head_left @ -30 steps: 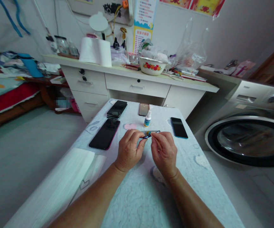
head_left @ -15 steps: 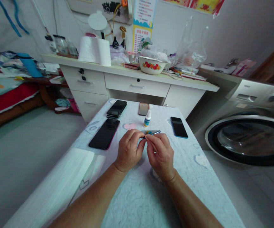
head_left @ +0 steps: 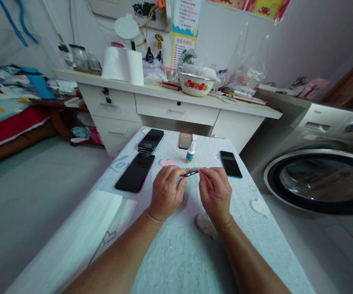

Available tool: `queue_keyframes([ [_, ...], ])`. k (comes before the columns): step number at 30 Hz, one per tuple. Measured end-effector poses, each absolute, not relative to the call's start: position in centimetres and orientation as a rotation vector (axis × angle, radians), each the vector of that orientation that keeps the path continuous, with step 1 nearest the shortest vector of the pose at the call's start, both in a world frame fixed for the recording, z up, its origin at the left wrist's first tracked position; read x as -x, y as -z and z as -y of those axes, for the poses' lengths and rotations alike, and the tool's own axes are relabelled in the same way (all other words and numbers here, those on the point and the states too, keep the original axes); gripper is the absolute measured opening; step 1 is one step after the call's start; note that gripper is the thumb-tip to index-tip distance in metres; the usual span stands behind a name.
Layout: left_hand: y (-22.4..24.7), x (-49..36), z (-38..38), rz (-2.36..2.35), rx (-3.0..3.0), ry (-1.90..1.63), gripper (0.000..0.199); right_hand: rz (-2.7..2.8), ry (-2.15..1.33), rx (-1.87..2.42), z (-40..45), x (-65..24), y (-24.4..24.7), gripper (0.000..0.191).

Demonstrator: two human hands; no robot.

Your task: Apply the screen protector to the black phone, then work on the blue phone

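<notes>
Held edge-on above the table is a phone (head_left: 191, 174) with a shiny dark blue side. My left hand (head_left: 167, 191) pinches its left end between thumb and fingers. At the phone's right end, my right hand (head_left: 215, 194) is closed on a thin, tan stick-like thing (head_left: 207, 180), mostly hidden by the fingers; its tip seems to meet the phone's edge. Just beyond stands a small white spray bottle (head_left: 190, 153) with a blue and yellow label. To the left lies a large black phone (head_left: 135, 172), with a stack of phones (head_left: 151, 140) behind it.
A phone with a blue edge (head_left: 231, 164) lies at the table's right side. At the far edge is a brown-rimmed phone case or phone (head_left: 185, 140). A white desk (head_left: 176, 109) stands behind the table, and a washing machine (head_left: 305, 130) is on the right.
My right hand has slid right along the phone's edge, away from my left hand, baring more of the shiny side. My left hand keeps its grip in about the same place.
</notes>
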State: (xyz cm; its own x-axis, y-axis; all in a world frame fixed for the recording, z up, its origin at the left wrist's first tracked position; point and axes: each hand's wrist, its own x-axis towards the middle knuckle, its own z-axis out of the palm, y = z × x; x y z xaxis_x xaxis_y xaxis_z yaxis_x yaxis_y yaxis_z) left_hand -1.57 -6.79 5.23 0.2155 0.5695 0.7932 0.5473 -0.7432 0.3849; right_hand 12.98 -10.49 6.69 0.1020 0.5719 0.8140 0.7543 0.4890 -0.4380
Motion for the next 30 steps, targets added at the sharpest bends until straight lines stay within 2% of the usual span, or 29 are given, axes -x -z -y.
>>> queue_keyframes([
  [30,-5.13,1.74,6.87,-1.152,-2.451,-1.612,0.009,1.369,0.025,1.223,10.25,-13.45,-7.11,0.011],
])
